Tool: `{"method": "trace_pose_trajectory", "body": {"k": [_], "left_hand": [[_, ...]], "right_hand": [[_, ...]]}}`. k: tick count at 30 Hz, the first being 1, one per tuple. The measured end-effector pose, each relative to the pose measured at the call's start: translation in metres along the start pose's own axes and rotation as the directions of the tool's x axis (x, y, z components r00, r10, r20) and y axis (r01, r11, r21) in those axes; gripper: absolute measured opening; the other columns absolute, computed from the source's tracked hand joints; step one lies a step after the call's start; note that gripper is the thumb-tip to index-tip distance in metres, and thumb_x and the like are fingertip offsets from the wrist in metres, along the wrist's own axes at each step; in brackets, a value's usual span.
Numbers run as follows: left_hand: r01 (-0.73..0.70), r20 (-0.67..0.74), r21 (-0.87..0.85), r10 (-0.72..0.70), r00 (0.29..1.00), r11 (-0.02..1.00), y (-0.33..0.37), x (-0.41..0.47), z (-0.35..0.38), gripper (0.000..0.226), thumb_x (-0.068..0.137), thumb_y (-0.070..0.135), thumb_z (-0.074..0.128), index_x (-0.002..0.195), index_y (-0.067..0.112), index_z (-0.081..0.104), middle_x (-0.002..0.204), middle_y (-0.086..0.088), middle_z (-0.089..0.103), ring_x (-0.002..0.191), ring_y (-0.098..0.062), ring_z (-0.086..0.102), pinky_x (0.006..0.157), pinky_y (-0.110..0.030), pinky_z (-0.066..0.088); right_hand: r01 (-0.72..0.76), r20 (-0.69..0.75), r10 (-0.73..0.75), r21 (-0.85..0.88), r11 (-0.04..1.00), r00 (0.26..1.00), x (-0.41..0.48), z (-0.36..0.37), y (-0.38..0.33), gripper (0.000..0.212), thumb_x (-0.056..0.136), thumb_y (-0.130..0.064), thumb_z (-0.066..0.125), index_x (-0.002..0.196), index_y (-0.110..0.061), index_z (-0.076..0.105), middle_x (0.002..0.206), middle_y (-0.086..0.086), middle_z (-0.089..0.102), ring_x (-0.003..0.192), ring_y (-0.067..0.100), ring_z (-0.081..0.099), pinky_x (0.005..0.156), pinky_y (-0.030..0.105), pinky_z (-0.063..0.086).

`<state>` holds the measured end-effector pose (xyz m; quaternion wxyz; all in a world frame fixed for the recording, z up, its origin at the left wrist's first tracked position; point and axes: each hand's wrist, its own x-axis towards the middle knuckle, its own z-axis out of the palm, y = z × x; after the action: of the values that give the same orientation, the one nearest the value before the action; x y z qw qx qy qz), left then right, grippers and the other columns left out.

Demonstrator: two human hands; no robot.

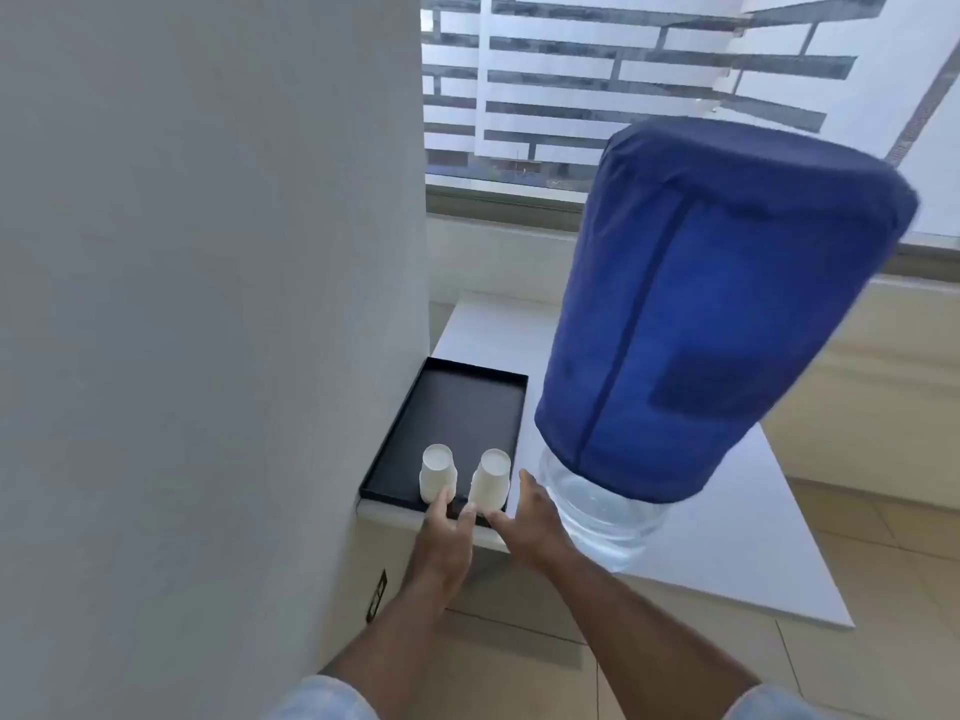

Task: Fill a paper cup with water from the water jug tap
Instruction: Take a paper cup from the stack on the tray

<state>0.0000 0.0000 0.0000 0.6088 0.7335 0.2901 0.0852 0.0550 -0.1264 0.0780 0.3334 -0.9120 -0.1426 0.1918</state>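
Note:
Two white paper cups stand upside down at the near end of a black tray [457, 402]: the left cup [437, 471] and the right cup [491, 479]. My left hand [445, 537] reaches between them, fingers apart, with fingertips touching the bases of both cups. My right hand [532, 522] is spread open just right of the right cup, thumb by its base. The water jug [711, 314], wrapped in a blue cloth cover, stands to the right with its clear lower part [602, 517] showing. Its tap is hidden.
Tray and jug rest on a white counter [737, 537]. A grey wall [208, 304] closes off the left side. A window [623, 85] with a sill lies behind. Beige floor tiles [857, 667] run below the counter's front edge.

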Motion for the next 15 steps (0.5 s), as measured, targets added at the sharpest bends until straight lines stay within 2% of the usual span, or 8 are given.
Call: {"method": "trace_pose_trajectory", "body": {"k": [1, 3, 7, 9, 11, 15], "left_hand": [[0.009, -0.025, -0.002, -0.009, 1.0, 1.0, -0.003, 0.008, 0.006, 0.068, 0.09, 0.051, 0.058, 0.15, 0.021, 0.052, 0.153, 0.001, 0.06, 0.14, -0.024, 0.056, 0.12, -0.047, 0.043], [0.055, -0.04, -0.022, -0.056, 0.998, 0.998, -0.004, 0.021, 0.018, 0.073, 0.095, 0.031, 0.068, 0.162, 0.019, 0.039, 0.154, 0.005, 0.052, 0.145, -0.021, 0.05, 0.124, -0.042, 0.039], [0.133, -0.063, -0.091, -0.139, 0.988, 0.987, -0.022, 0.053, 0.038, 0.086, 0.086, 0.013, 0.076, 0.162, 0.019, 0.037, 0.154, -0.004, 0.059, 0.14, -0.024, 0.057, 0.12, -0.043, 0.045], [0.159, -0.065, -0.117, -0.167, 0.984, 0.98, -0.033, 0.07, 0.046, 0.088, 0.083, 0.011, 0.077, 0.162, 0.019, 0.038, 0.148, -0.004, 0.063, 0.131, -0.021, 0.062, 0.111, -0.035, 0.05], [0.162, -0.064, -0.134, -0.172, 0.983, 0.978, -0.036, 0.08, 0.05, 0.087, 0.084, 0.011, 0.08, 0.161, 0.02, 0.04, 0.141, 0.002, 0.066, 0.124, -0.016, 0.064, 0.1, -0.023, 0.049], [0.147, -0.059, -0.075, -0.152, 0.987, 0.986, -0.049, 0.105, 0.057, 0.09, 0.083, 0.017, 0.086, 0.16, 0.025, 0.041, 0.145, 0.014, 0.052, 0.133, -0.005, 0.047, 0.106, -0.023, 0.039]], "right_hand": [[0.037, -0.013, -0.038, -0.044, 0.998, 0.999, 0.013, 0.003, 0.002, 0.08, 0.096, -0.038, 0.066, 0.159, -0.011, 0.024, 0.161, 0.011, 0.036, 0.147, 0.027, 0.039, 0.116, 0.037, 0.036], [0.065, -0.01, -0.068, -0.144, 0.987, 0.998, 0.041, 0.006, 0.008, 0.084, 0.098, -0.035, 0.064, 0.163, -0.013, 0.016, 0.168, 0.008, 0.025, 0.15, 0.027, 0.035, 0.119, 0.039, 0.037], [0.102, 0.028, -0.098, -0.259, 0.96, 0.995, 0.091, 0.018, 0.009, 0.081, 0.101, -0.031, 0.059, 0.164, -0.01, 0.011, 0.172, 0.009, 0.013, 0.154, 0.03, 0.03, 0.12, 0.041, 0.037], [0.115, 0.037, -0.109, -0.289, 0.95, 0.993, 0.113, 0.024, 0.012, 0.08, 0.101, -0.032, 0.06, 0.163, -0.009, 0.014, 0.17, 0.011, 0.017, 0.152, 0.031, 0.032, 0.119, 0.042, 0.038], [0.113, 0.026, -0.111, -0.307, 0.945, 0.994, 0.127, 0.025, 0.015, 0.078, 0.1, -0.033, 0.062, 0.161, -0.01, 0.018, 0.163, 0.011, 0.028, 0.146, 0.032, 0.039, 0.113, 0.044, 0.044], [0.116, 0.068, -0.099, -0.349, 0.93, 0.993, 0.148, 0.03, 0.025, 0.072, 0.098, -0.033, 0.063, 0.158, -0.017, 0.026, 0.149, 0.011, 0.046, 0.134, 0.032, 0.052, 0.1, 0.045, 0.05]]}}
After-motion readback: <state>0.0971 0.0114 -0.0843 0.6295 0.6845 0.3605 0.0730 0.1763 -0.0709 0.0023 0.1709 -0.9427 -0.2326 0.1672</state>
